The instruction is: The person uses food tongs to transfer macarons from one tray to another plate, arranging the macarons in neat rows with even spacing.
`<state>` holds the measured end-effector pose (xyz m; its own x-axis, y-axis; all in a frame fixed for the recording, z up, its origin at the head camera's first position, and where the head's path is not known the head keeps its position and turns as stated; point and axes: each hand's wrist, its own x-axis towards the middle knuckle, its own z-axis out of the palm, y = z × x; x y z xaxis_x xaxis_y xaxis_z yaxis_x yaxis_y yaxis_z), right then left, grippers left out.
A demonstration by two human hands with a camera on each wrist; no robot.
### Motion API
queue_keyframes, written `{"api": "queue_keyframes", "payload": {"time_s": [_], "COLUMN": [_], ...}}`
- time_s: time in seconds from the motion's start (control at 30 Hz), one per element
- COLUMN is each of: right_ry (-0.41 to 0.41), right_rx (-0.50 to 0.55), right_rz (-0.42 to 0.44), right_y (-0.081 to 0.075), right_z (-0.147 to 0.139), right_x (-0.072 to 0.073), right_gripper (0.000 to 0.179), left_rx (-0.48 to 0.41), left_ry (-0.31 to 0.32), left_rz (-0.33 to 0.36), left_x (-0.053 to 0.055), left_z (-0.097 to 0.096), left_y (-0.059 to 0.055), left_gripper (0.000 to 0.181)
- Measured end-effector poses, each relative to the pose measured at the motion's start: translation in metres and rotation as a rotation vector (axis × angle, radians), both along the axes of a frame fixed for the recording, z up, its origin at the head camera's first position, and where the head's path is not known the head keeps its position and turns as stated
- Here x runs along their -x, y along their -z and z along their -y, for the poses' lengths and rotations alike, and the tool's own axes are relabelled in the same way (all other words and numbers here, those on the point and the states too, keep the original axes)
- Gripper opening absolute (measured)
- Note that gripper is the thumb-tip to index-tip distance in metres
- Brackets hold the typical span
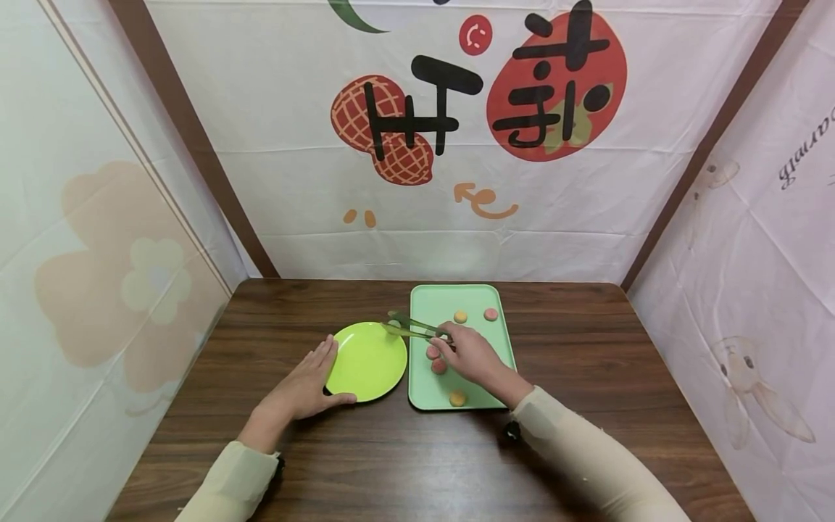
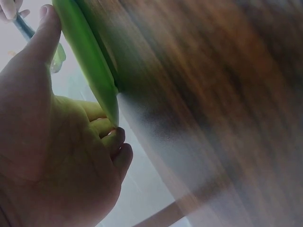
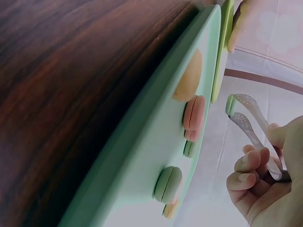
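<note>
My right hand (image 1: 471, 354) holds a pair of metal tongs (image 1: 414, 330) over the right rim of a lime-green plate (image 1: 367, 366). Between the perforated tong tips a green macaron (image 3: 230, 105) is pinched, as the right wrist view shows. Against the plate's left side rests my left hand (image 1: 303, 384), its fingers extended along the rim and the thumb at the near edge. To the right of the plate, a mint-green tray (image 1: 485, 370) carries several macarons, among them a pink macaron (image 1: 491, 314), a yellow macaron (image 1: 457, 399) and a green macaron (image 3: 168, 184).
Both plate and tray stand on a dark wooden table (image 1: 365, 464), side by side with a narrow gap. A white printed cloth (image 1: 293, 174) hangs behind the table's far edge, and more cloth hangs at both sides.
</note>
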<state>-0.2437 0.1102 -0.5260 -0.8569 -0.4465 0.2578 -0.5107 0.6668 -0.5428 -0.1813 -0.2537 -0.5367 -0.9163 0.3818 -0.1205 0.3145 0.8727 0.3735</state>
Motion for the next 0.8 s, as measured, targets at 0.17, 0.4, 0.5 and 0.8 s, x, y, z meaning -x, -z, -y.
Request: {"api": "queue_keyframes", "payload": {"time_s": [0.17, 0.4, 0.5, 0.8], "right_ry": [-0.029, -0.051, -0.06, -0.071], "right_rx": [-0.007, -0.011, -0.03, -0.063], "right_rz": [0.042, 0.085, 0.062, -0.007], "right_y": [-0.002, -0.002, -0.001, 0.004], "right_z": [0.007, 0.017, 0.021, 0.035], "right_x": [-0.001, -0.002, -0.001, 0.0], "right_gripper": [0.02, 0.021, 0.024, 0.03], "left_rx": [-0.003, -0.001, -0.001, -0.001], "left_ry": [-0.001, 0.002, 0.004, -0.001], "left_rz": [-0.002, -0.006, -0.008, 0.001], "left_x": [0.001, 0.001, 0.001, 0.001], "left_z": [0.0, 0.001, 0.002, 0.002], "left_y": [0.0, 0.003, 0.004, 0.003], "left_gripper": [0.127, 0.127, 0.126, 0.127]}}
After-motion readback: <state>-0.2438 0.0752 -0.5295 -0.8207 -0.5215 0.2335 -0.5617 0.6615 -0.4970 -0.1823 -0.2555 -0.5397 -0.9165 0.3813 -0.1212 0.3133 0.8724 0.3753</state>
